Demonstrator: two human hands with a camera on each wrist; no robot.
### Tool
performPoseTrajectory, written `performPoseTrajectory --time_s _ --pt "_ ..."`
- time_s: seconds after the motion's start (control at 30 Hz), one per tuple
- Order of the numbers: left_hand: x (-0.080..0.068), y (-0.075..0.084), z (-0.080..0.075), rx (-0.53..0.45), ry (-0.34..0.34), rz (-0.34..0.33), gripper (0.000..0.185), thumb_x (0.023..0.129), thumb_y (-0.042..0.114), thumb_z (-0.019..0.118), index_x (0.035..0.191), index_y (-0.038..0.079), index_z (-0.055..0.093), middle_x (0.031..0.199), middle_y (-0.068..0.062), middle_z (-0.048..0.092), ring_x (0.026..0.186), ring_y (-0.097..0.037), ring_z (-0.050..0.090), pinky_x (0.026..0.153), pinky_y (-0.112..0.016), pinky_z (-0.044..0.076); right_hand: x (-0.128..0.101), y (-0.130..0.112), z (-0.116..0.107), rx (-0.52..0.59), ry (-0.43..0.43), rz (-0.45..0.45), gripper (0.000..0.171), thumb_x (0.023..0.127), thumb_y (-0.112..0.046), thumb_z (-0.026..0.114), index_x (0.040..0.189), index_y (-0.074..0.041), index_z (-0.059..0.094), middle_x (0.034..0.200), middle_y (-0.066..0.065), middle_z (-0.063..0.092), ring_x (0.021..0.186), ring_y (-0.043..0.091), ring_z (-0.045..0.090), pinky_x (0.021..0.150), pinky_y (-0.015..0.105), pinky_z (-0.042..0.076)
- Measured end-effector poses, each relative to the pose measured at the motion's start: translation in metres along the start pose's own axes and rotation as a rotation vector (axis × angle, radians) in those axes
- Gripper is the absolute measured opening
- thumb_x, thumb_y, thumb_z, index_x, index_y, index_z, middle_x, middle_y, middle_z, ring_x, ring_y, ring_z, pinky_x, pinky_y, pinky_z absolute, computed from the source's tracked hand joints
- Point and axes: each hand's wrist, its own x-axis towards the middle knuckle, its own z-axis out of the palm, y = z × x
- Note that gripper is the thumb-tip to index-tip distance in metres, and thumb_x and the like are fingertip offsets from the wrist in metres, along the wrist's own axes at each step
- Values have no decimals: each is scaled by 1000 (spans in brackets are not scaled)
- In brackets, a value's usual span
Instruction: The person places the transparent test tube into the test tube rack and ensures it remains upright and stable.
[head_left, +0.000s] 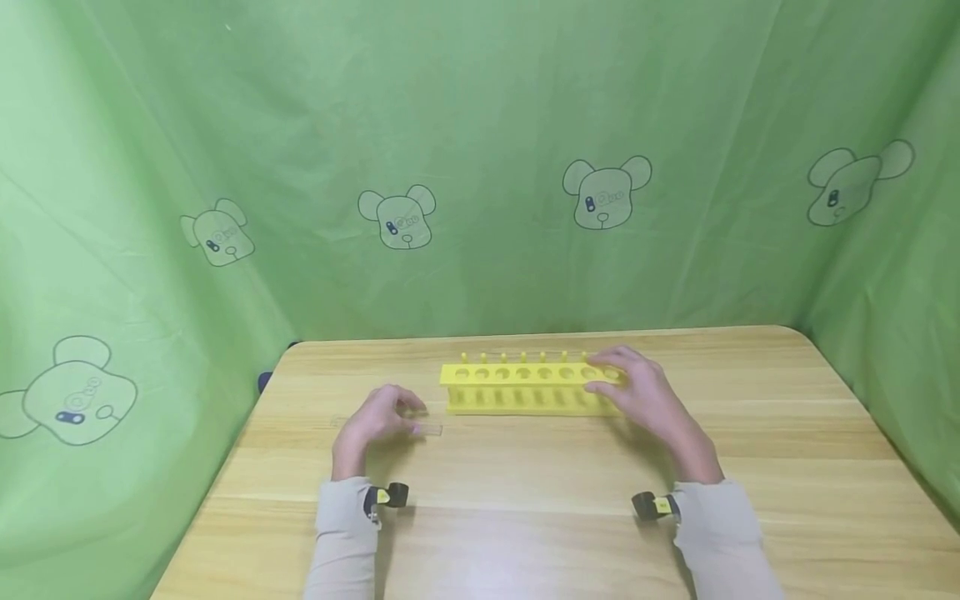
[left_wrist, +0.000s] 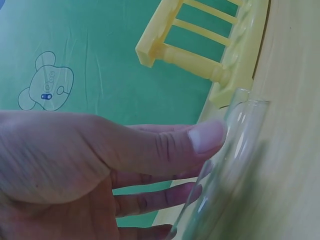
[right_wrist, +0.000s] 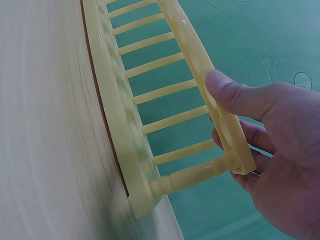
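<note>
A yellow test tube rack stands upright on the table, a row of holes in its top plate and pegs along its far side. My right hand grips the rack's right end; in the right wrist view, the thumb lies on the top plate and fingers pass behind it. Left of the rack, my left hand holds a clear test tube low over the table between thumb and fingers. Two overlapping glass rims show in the left wrist view by the tube; whether they belong to separate tubes I cannot tell.
The wooden table extends toward the front and both sides. Green curtains printed with bear heads hang behind and beside it. A faint clear outline lies on the table left of my left hand.
</note>
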Motion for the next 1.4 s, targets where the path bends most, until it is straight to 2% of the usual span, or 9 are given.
performPoseTrajectory --time_s 0.17,0.53,0.9,1.4 --pt "1 0 2 -3 -7 -7 37 77 0 85 112 6 76 124 -15 69 121 -38 60 108 -57 46 1 0 0 5 3 0 45 88 -15 82 129 -1 67 127 17 65 120 42 59 107 62 46" --pt "4 -5 6 45 -20 7 37 71 -6 85 105 8 78 117 -13 72 115 -36 62 105 -56 49 1 -1 1 17 -14 10 45 90 -15 81 130 -1 66 129 18 64 121 42 58 108 62 45" --pt "6 -5 8 87 -20 28 33 70 -9 84 97 7 76 109 -13 71 107 -33 64 100 -54 52 1 -3 0 9 0 -4 45 89 -14 81 129 0 67 128 18 65 120 42 59 107 62 46" --pt "6 -5 11 71 -10 25 31 71 -12 82 94 7 75 94 -6 70 90 -21 63 89 -43 57 0 -2 -2 21 -14 27 46 90 -17 81 131 -2 67 130 18 63 123 42 57 109 63 43"
